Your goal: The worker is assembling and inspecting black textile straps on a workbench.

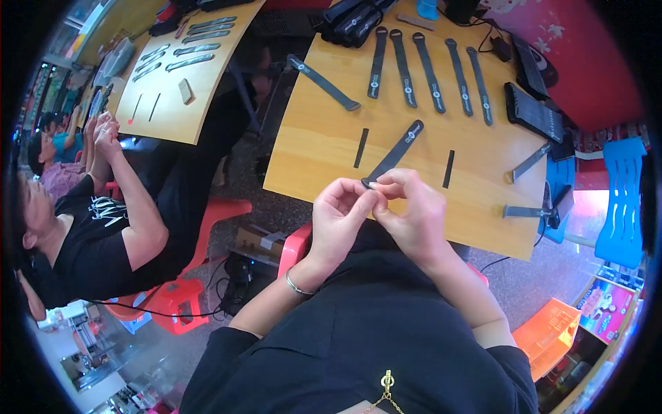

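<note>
Both hands meet at the table's near edge, at the near end of a dark strap [398, 148] with a white print and a rounded far end. My left hand [341, 217], with a bangle on its wrist, pinches that end between thumb and fingers. From the other side my right hand [414, 214] is closed on the same end, thumb against forefinger. The fingertips hide what lies between them. Beyond the hands, a short black strip [360, 148] lies to the left of the strap and another black strip [449, 169] to its right.
Several similar straps [429, 72] lie in a row across the wooden table [310, 152]. One strap [324, 83] lies at the left edge. A pile of dark straps [355, 21] sits at the back. Black devices [534, 114] stand at right. A co-worker [103, 228] sits left at another table [162, 117].
</note>
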`<state>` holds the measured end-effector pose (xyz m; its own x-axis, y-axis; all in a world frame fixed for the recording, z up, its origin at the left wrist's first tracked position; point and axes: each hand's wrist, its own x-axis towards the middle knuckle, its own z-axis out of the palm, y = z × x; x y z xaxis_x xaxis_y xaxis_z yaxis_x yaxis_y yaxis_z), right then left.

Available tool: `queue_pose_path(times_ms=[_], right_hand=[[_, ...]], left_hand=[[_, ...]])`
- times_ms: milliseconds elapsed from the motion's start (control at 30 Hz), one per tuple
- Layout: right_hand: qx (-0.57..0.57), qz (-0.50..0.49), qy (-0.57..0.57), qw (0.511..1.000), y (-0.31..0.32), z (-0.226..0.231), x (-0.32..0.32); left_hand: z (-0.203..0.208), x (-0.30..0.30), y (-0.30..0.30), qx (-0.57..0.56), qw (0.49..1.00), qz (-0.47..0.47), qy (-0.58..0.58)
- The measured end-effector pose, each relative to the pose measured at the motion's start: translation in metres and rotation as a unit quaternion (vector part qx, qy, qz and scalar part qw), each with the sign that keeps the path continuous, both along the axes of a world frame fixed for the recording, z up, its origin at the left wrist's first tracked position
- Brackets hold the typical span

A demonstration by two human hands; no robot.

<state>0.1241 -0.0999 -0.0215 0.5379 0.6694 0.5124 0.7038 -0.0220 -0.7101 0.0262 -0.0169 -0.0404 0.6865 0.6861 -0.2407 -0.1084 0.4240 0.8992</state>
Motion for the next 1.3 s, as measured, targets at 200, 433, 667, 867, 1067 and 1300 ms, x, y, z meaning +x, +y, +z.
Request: queue_pose_path(times_ms=[200,433,667,867,1067,1300], right_hand=[[-0.021,0.013,0.136,0.99,-0.007,0.004,-0.008],[-0.015,0.03,0.284,0.958,-0.009,0.012,-0.01],[-0.012,0.015,0.253,0.967,-0.01,0.003,-0.014],[-0.018,0.025,0.145,0.989,-0.01,0.009,-0.019],[-0.009,0.031,0.327,0.944,-0.009,0.012,-0.017],[-0.015,0.044,0.426,0.903,-0.013,0.015,-0.015]], left_hand=[[-0.016,-0.009,0.006,0.176,0.982,-0.066,0.019],[-0.002,-0.009,0.003,0.397,0.916,-0.034,0.037],[0.0,-0.012,0.007,0.464,0.881,-0.07,0.059],[0.003,-0.018,0.011,0.422,0.902,-0.082,0.035],[0.004,-0.019,0.009,0.462,0.884,-0.066,0.036],[0.002,-0.019,0.016,0.419,0.9,-0.123,0.011]])
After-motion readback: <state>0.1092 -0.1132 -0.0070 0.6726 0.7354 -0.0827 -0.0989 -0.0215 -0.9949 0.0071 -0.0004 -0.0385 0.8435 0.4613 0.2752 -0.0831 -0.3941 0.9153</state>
